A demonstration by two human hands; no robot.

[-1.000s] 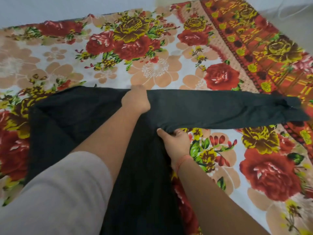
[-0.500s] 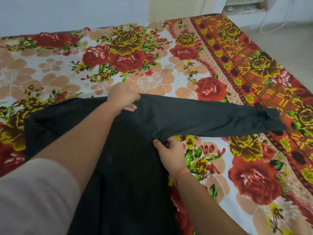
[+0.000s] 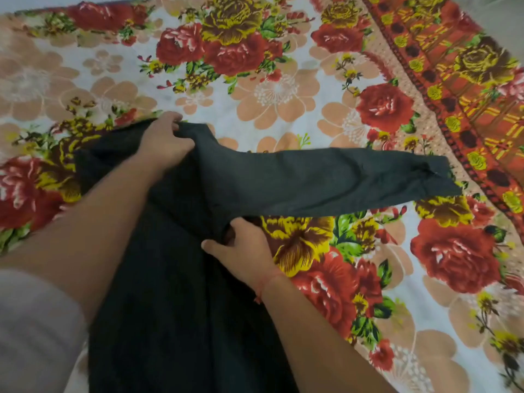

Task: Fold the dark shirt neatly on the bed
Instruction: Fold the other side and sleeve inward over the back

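The dark shirt (image 3: 181, 293) lies on the flowered bed sheet (image 3: 278, 92), its body running toward me and one long sleeve (image 3: 340, 181) stretched out to the right. My left hand (image 3: 167, 143) grips the shirt's top edge near the shoulder and bunches the cloth there. My right hand (image 3: 243, 251) pinches the fabric at the underarm, where the sleeve meets the body. The shirt's left side is partly hidden under my left forearm.
The sheet's red and orange patterned border (image 3: 467, 109) runs diagonally at the right, near the sleeve cuff (image 3: 436, 177). Open sheet lies beyond the shirt and to its right. My pale sleeve (image 3: 34, 330) fills the lower left corner.
My left hand has pulled the shirt's top edge in and back, bunching it, so the sleeve now angles and its cuff lies further left. My right hand keeps its hold at the underarm.
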